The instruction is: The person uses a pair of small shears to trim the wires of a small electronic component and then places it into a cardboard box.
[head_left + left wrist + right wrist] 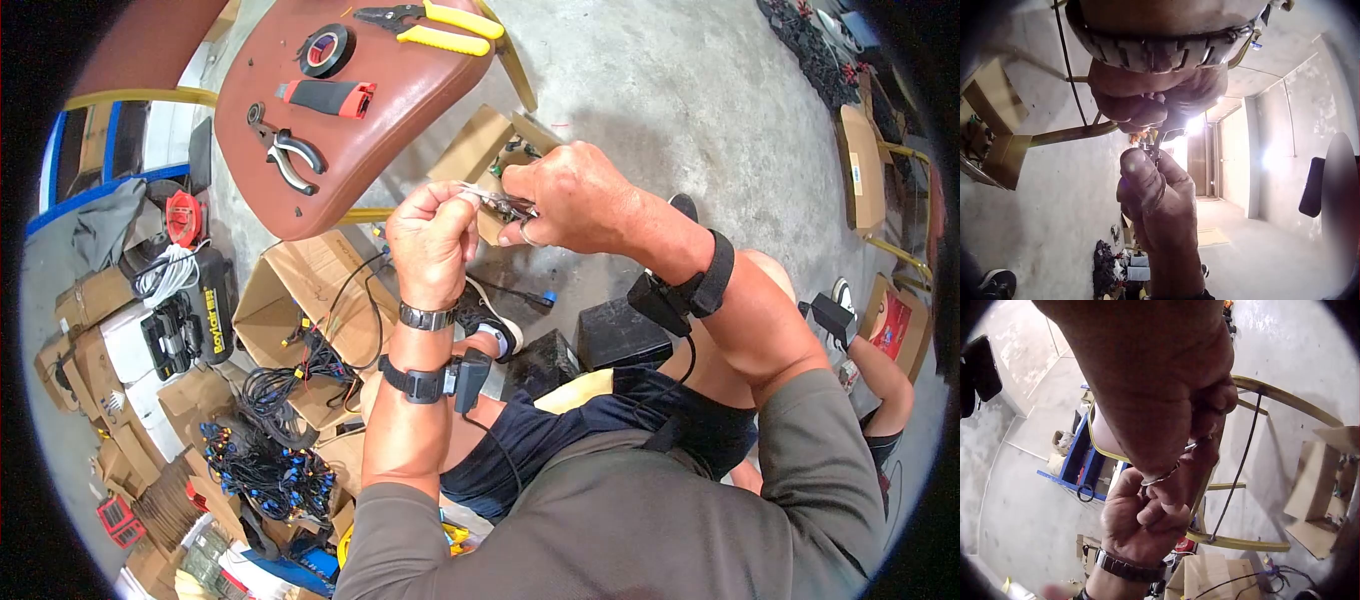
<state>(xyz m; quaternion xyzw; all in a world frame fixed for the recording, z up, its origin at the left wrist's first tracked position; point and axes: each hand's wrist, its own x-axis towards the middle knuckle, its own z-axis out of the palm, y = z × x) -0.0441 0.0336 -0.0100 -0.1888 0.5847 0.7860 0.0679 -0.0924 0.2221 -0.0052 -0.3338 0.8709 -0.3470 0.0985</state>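
Note:
My left hand (432, 240) pinches a small whitish piece (474, 189) between thumb and forefinger. Just right of it, my right hand (575, 195) holds a small shiny metal piece (512, 207), whose kind I cannot tell. The two hands nearly meet in front of the chair seat. Curled fingers hide most of both pieces in the wrist views. On the brown chair seat (385, 150) lie black-and-white handled pliers (285, 155), a red-and-black utility knife (330, 97), a roll of black tape (325, 50) and yellow-handled wire strippers (440, 25).
Beneath the hands stands an open cardboard box (470, 150) with small parts. To the left, another box (310, 290) has black cables (290, 385) spilling over it, beside a heap of blue-tipped connectors (270, 475). Another person's arm (885, 385) shows at the right.

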